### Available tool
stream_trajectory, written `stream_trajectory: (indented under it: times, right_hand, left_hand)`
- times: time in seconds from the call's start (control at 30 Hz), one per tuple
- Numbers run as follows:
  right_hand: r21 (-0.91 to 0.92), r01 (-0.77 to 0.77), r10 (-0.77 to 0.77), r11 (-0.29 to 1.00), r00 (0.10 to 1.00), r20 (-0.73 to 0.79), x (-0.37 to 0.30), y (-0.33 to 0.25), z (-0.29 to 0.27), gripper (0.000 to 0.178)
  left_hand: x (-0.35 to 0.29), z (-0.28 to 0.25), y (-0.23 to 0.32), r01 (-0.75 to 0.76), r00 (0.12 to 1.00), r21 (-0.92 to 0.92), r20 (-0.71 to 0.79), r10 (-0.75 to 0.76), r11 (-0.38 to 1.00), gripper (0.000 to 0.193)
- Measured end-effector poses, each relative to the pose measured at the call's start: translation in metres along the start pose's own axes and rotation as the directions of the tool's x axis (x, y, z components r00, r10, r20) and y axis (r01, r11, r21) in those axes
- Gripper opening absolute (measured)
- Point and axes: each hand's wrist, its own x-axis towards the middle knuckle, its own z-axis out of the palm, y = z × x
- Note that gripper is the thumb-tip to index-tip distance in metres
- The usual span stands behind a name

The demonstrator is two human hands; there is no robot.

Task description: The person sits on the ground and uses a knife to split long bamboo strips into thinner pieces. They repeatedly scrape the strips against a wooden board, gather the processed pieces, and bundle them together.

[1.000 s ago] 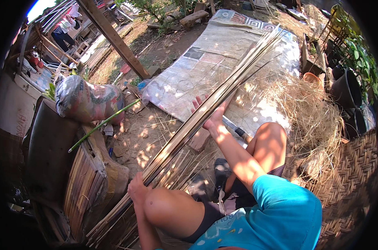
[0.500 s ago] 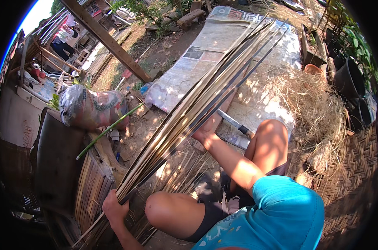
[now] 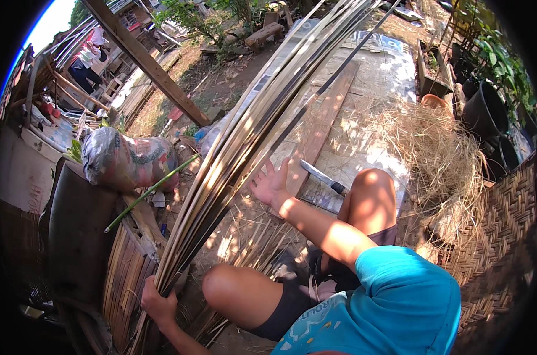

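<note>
A long bundle of thin split-bamboo strips (image 3: 250,130), pale with some dark ones, slants from lower left up to the top of the view. My left hand (image 3: 157,300) is wrapped round its lower end. Beside the bundle's right edge, my right hand (image 3: 271,184) has its fingers spread and holds nothing; whether the fingertips touch the strips I cannot tell. A knife (image 3: 323,177) with a dark handle lies just right of that hand, near my raised knee. Next to it, a wooden plank (image 3: 333,115) rests on the sheet.
A worn printed sheet (image 3: 392,77) covers the ground ahead. Fibre shavings (image 3: 422,154) are heaped at right, near black pots (image 3: 486,109) and a woven bamboo panel (image 3: 499,254). At left are a stuffed sack (image 3: 129,158), a green stalk (image 3: 151,190) and a slanting wooden post (image 3: 150,62).
My right hand has come off the bundle, its fingers now spread beside it. The bundle's far end has swung upward and left, while my left hand keeps its grip.
</note>
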Motion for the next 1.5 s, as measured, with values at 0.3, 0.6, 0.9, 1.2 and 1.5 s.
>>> stream_trajectory:
  times: [0.3, 0.6, 0.9, 1.2, 1.5]
  right_hand:
    - [0.161, -0.151, 0.072, 0.975, 0.908, 0.412, -0.046, 0.008, 0.086, 0.081]
    - [0.251, -0.458, 0.139, 0.853, 0.662, 0.737, -0.041, 0.012, 0.069, 0.065]
    - [0.100, -0.305, 0.166, 0.947, 0.733, 0.660, -0.060, 0.029, 0.092, 0.057]
    - [-0.032, 0.110, -0.063, 0.993, 0.761, 0.646, -0.134, 0.064, 0.086, 0.096]
    - [-0.175, 0.068, 0.074, 0.982, 0.718, 0.693, -0.141, 0.067, 0.188, 0.050]
  left_hand:
    - [-0.006, -0.006, -0.013, 0.002, 0.998, 0.067, -0.059, 0.002, 0.998, 0.057]
    - [-0.015, -0.003, -0.023, -0.003, 0.998, 0.074, -0.068, 0.008, 0.997, 0.053]
    - [-0.019, 0.005, 0.005, 0.088, 0.977, 0.088, -0.200, -0.069, 0.992, 0.044]
    - [0.006, -0.034, 0.037, 0.220, 0.940, 0.042, -0.277, -0.201, 0.975, 0.050]
    - [0.046, -0.037, 0.120, 0.083, 0.928, 0.040, -0.367, -0.062, 0.996, 0.064]
